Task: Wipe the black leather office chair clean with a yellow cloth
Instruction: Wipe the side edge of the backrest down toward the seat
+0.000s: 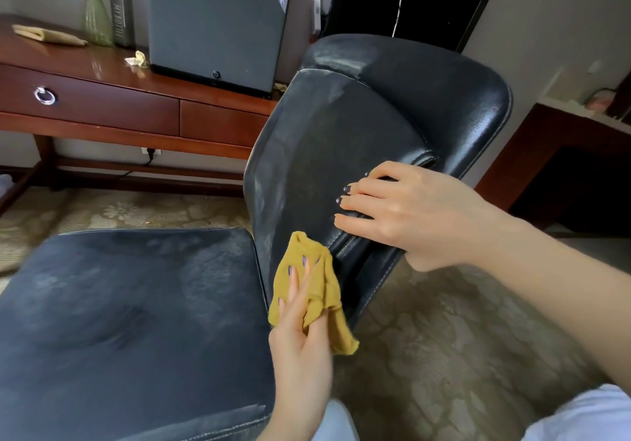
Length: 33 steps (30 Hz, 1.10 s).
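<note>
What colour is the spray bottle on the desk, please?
Pale, see-through green; the spray bottle shows best in the head view.

The chair (136, 304) runs off the left and bottom edges, its base unseen. The right hand's (423, 215) thumb is out of sight behind the backrest (341, 140) and its forearm is cut by the right edge, while the cloth (321, 290) folds over part of the left hand (300, 324), hiding its thumb. The spray bottle (97, 13) and grey box (215, 17) are cropped at the top, and the things on the far-right shelf (577, 110) are too blurred to tell.
</note>
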Each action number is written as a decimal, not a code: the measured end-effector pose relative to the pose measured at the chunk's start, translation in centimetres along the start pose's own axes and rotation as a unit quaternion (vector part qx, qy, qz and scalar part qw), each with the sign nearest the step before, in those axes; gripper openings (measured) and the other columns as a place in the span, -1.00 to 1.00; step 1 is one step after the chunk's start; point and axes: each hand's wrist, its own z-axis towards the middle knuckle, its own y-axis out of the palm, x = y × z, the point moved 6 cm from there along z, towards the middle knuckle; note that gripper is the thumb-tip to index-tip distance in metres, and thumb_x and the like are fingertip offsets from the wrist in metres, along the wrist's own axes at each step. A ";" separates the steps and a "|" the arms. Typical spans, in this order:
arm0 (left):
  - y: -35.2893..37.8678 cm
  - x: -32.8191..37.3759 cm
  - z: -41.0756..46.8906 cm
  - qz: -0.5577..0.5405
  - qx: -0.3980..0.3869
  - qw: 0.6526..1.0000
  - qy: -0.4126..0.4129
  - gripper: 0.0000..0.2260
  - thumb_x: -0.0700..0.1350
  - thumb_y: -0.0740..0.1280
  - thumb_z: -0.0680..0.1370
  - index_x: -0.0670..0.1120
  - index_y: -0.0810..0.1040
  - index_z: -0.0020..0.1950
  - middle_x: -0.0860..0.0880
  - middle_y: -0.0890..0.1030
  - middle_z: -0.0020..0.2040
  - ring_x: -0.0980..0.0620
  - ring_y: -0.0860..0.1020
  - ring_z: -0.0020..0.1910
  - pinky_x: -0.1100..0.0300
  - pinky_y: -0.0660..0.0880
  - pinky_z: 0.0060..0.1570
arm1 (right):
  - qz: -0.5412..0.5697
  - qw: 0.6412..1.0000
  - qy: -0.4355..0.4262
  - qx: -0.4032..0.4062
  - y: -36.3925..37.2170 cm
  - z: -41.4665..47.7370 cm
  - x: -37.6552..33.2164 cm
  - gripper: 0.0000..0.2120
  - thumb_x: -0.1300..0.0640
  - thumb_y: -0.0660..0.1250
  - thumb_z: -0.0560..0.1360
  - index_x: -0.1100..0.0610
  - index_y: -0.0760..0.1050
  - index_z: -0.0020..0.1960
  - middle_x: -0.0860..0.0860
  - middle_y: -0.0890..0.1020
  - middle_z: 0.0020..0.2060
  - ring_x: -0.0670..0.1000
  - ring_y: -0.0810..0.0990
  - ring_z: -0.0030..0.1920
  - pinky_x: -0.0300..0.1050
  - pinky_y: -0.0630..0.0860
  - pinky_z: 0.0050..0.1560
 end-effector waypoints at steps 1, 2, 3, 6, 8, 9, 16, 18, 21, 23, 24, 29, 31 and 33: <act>0.4 0.6 0.5 0.010 -0.017 1.000 0.000 -0.44 -0.17 0.20 0.62 0.62 0.39 0.00 0.56 0.34 0.23 0.32 0.21 0.43 0.04 0.09 0.50 | -0.001 1.000 0.000 0.004 0.0 0.0 0.0 -0.48 0.28 0.15 0.24 0.21 0.52 0.19 0.18 0.62 0.05 0.21 0.57 0.07 0.13 0.50 0.07; 0.7 0.9 1.1 0.016 -0.028 0.999 0.002 -0.43 -0.16 0.20 0.62 0.64 0.37 -0.02 0.54 0.35 0.24 0.33 0.21 0.43 0.05 0.08 0.50 | -0.001 1.000 -0.001 0.007 0.0 -0.1 -0.1 -0.48 0.28 0.17 0.24 0.21 0.53 0.19 0.19 0.62 0.05 0.21 0.58 0.07 0.12 0.51 0.07; 0.8 1.1 1.8 0.008 -0.035 0.999 0.010 -0.51 -0.12 0.21 0.60 0.59 0.40 0.03 0.43 0.39 0.29 0.28 0.23 0.43 0.04 0.10 0.49 | -0.001 1.000 -0.003 0.008 0.0 -0.1 -0.2 -0.48 0.27 0.19 0.24 0.21 0.53 0.19 0.19 0.62 0.06 0.21 0.58 0.07 0.12 0.51 0.07; 1.1 1.7 4.6 -0.008 -0.085 0.996 0.034 -0.63 -0.06 0.20 0.51 0.17 0.51 0.30 0.15 0.50 0.32 0.13 0.38 0.36 0.04 0.24 0.44 | -0.005 1.000 -0.009 -0.001 0.0 0.2 -0.3 -0.52 0.25 0.16 0.28 0.22 0.50 0.20 0.17 0.61 0.04 0.20 0.56 0.05 0.12 0.50 0.05; 1.5 2.3 6.3 0.016 -0.131 0.991 0.031 -0.70 -0.10 0.21 0.60 0.05 0.52 0.32 0.14 0.55 0.14 0.24 0.49 0.09 0.22 0.36 0.26 | -0.005 1.000 -0.012 -0.007 0.0 0.3 -0.2 -0.54 0.26 0.12 0.30 0.22 0.48 0.17 0.15 0.59 0.02 0.20 0.54 0.04 0.12 0.48 0.02; 1.6 2.6 7.1 0.030 -0.146 0.988 0.031 -0.72 -0.12 0.19 0.62 0.05 0.53 0.30 0.12 0.56 0.04 0.25 0.50 -0.03 0.26 0.40 0.15 | -0.002 1.000 -0.011 -0.009 0.0 0.3 -0.2 -0.55 0.26 0.11 0.30 0.22 0.49 0.16 0.15 0.59 0.02 0.20 0.53 0.03 0.12 0.49 0.02; 2.5 2.6 11.8 0.090 -0.142 0.985 0.032 -0.81 -0.10 0.17 0.62 0.00 0.58 -0.02 0.05 0.58 -0.17 0.10 0.48 -0.17 0.12 0.44 0.01 | -0.007 1.000 -0.008 -0.011 -0.1 0.5 -0.1 -0.54 0.27 0.09 0.29 0.21 0.50 0.14 0.16 0.60 -0.02 0.20 0.54 0.00 0.11 0.48 -0.01; 2.7 2.3 13.4 0.119 -0.115 0.985 0.046 -0.81 -0.06 0.16 0.62 0.01 0.57 -0.01 0.08 0.58 -0.16 0.08 0.50 -0.16 0.11 0.43 0.01 | -0.003 1.000 -0.010 -0.011 -0.2 0.5 -0.1 -0.54 0.26 0.10 0.28 0.22 0.50 0.14 0.16 0.60 -0.03 0.21 0.54 -0.01 0.11 0.49 -0.01; 2.6 1.4 15.4 0.170 -0.078 0.981 0.047 -0.75 -0.02 0.12 0.63 -0.06 0.54 0.12 -0.01 0.61 -0.03 -0.01 0.52 -0.04 0.05 0.43 0.10 | -0.006 1.000 -0.010 -0.010 0.0 0.5 -0.1 -0.54 0.25 0.14 0.28 0.21 0.49 0.16 0.15 0.59 -0.02 0.20 0.54 0.00 0.10 0.47 -0.02; 2.2 0.7 16.4 0.205 -0.065 0.976 0.036 -0.73 -0.02 0.08 0.64 -0.11 0.51 0.09 -0.05 0.57 -0.09 -0.05 0.47 -0.11 -0.01 0.42 0.07 | -0.012 1.000 -0.009 -0.012 0.1 0.6 -0.1 -0.53 0.26 0.12 0.28 0.20 0.48 0.16 0.14 0.58 -0.02 0.19 0.53 0.00 0.09 0.46 -0.03; 1.9 0.2 16.8 0.217 -0.058 0.974 0.020 -0.72 -0.02 0.06 0.64 -0.13 0.50 0.08 -0.06 0.55 -0.12 -0.06 0.45 -0.14 -0.01 0.42 0.05 | -0.012 1.000 -0.009 -0.011 0.1 0.6 0.0 -0.52 0.26 0.09 0.28 0.20 0.48 0.16 0.13 0.58 -0.03 0.19 0.53 -0.01 0.09 0.46 -0.03; -0.1 -2.6 17.1 0.219 -0.018 0.974 -0.057 -0.72 -0.04 0.04 0.64 -0.07 0.36 -0.23 -0.09 0.49 -0.20 -0.07 0.40 -0.18 0.06 0.33 -0.07 | -0.008 1.000 -0.006 -0.004 0.2 0.5 0.0 -0.52 0.27 0.08 0.28 0.19 0.47 0.16 0.12 0.58 -0.03 0.18 0.52 -0.01 0.09 0.46 -0.04; -0.7 -3.5 16.4 0.216 -0.006 0.973 -0.078 -0.72 -0.04 0.04 0.64 -0.07 0.34 -0.25 -0.09 0.49 -0.21 -0.07 0.39 -0.18 0.08 0.31 -0.09 | -0.009 1.000 -0.004 -0.006 0.2 0.5 0.0 -0.52 0.27 0.09 0.27 0.18 0.47 0.16 0.12 0.57 -0.02 0.18 0.52 0.00 0.09 0.46 -0.03; -1.3 -4.3 15.6 0.220 -0.004 0.971 -0.095 -0.70 -0.06 0.04 0.63 -0.07 0.33 -0.28 -0.08 0.47 -0.26 -0.08 0.38 -0.21 0.09 0.29 -0.12 | -0.011 1.000 -0.002 -0.008 0.2 0.5 0.0 -0.52 0.28 0.08 0.27 0.17 0.47 0.16 0.11 0.57 -0.02 0.17 0.52 -0.01 0.09 0.47 -0.04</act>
